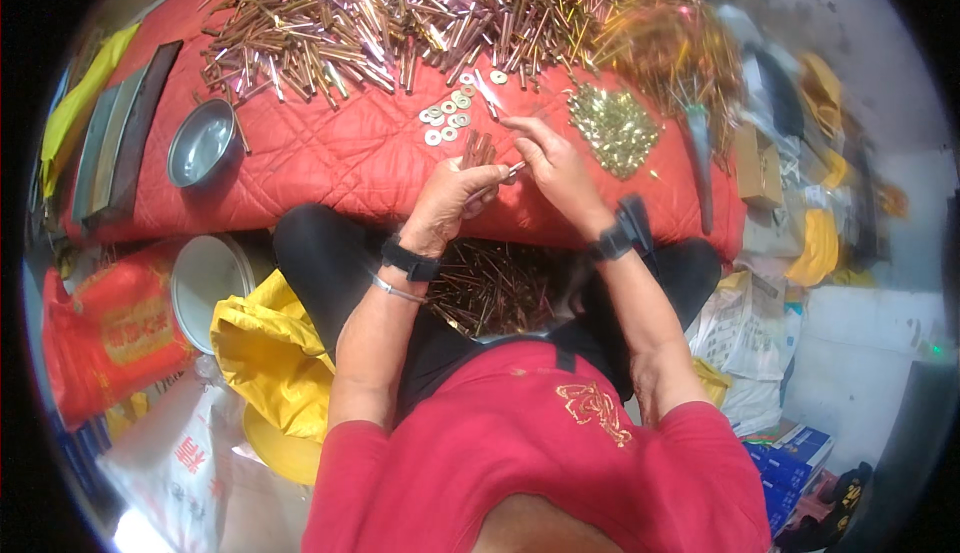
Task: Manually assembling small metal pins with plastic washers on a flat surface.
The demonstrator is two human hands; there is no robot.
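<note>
My left hand [455, 198] is closed round a small bundle of thin copper-coloured rods [478, 149], whose ends stick up past the fingers. From its thumb side a single shiny rod [516, 167] points toward my right hand [560, 168]. That right hand has its index finger stretched forward and its thumb apart; its lower fingers are partly hidden. Just beyond the index fingertip lies another thin rod [490, 105], blurred at its far end. Several flat pale washers [448, 118] are scattered on the red quilted cover [340, 158] ahead of my hands.
A large heap of metallic rods [370, 23] covers the far side. Small gold pieces [613, 131] are piled at right. A metal bowl [203, 143] stands at left. More rods [490, 288] lie between my legs. Yellow cloth [270, 338] hangs at left.
</note>
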